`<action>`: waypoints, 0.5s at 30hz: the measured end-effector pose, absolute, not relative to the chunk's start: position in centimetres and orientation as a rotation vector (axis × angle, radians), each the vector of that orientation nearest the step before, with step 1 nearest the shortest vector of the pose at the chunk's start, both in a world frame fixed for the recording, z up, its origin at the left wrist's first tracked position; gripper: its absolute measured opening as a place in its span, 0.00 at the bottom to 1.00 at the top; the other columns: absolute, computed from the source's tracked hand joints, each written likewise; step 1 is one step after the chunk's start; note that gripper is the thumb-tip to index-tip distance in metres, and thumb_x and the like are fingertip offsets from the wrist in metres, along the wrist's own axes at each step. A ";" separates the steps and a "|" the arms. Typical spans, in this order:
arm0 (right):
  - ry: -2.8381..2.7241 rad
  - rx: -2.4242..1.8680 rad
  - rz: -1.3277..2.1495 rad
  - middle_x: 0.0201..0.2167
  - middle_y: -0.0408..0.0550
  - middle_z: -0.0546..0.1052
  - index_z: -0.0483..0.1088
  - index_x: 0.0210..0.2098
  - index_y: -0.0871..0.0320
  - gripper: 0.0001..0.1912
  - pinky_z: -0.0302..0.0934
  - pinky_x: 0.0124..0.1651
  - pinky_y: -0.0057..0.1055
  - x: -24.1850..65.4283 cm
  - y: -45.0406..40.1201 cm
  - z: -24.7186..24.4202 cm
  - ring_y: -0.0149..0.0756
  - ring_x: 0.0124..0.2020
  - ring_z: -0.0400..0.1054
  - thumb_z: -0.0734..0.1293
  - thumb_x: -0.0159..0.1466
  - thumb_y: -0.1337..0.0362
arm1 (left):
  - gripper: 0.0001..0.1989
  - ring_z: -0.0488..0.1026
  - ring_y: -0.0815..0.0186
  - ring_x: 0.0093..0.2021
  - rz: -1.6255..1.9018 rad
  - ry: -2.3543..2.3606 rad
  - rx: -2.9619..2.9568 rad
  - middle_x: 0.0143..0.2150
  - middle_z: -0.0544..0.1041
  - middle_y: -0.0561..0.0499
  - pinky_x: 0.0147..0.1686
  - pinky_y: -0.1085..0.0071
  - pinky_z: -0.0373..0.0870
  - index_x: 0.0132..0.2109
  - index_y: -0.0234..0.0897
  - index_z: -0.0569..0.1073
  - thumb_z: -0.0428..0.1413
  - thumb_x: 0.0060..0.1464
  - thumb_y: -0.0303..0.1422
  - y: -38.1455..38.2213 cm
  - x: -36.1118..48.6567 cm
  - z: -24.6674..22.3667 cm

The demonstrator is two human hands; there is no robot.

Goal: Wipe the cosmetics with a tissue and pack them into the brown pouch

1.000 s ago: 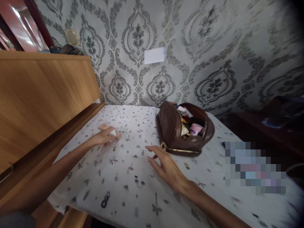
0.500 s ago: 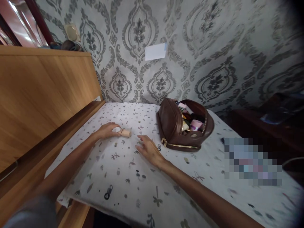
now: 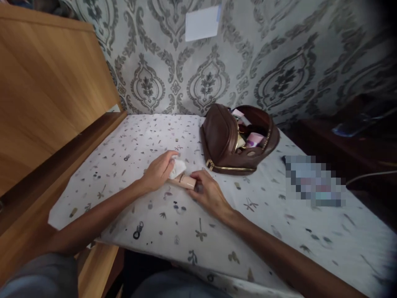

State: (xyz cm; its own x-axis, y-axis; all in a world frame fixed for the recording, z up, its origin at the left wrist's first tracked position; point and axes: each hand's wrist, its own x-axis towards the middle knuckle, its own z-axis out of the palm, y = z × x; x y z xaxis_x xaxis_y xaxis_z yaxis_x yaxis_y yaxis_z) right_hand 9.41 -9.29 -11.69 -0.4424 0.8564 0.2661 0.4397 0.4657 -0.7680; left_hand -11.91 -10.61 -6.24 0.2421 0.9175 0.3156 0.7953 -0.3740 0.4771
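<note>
A small beige cosmetic bottle point(image 3: 187, 182) lies sideways between my two hands, just above the patterned cloth. My right hand point(image 3: 212, 194) closes its thumb and fingers round the bottle's right end. On the other side, my left hand point(image 3: 159, 170) is closed on a crumpled white tissue point(image 3: 178, 167), which rests against the bottle's upper side. The bottle's left end is partly hidden by the left hand and the tissue. Behind and to the right of my hands stands an open brown toiletry bag point(image 3: 221, 132), with a pink-and-white item point(image 3: 254, 140) and other small things inside.
White printed cloth point(image 3: 149, 132) covers the surface. A blurred-out flat object point(image 3: 313, 180) lies at the right, with a pale cable point(image 3: 369, 174) beyond it. A wooden panel point(image 3: 52, 70) bounds the left, a patterned wall point(image 3: 149, 78) the back.
My left hand has brought the bottle to the right and nearer me. My right hand, earlier empty with fingers apart, has taken hold of the bottle's end. The view has tilted downward.
</note>
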 end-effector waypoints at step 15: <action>-1.980 -0.995 0.879 0.35 0.44 0.70 0.67 0.34 0.60 0.07 0.62 0.35 0.24 10.0 -9.4 -11.7 0.26 0.31 0.65 0.68 0.55 0.70 | 0.14 0.69 0.64 0.38 0.879 1.594 2.874 0.36 0.74 0.48 0.37 0.67 0.68 0.35 0.35 0.73 0.47 0.68 0.32 -10.4 -10.3 -9.0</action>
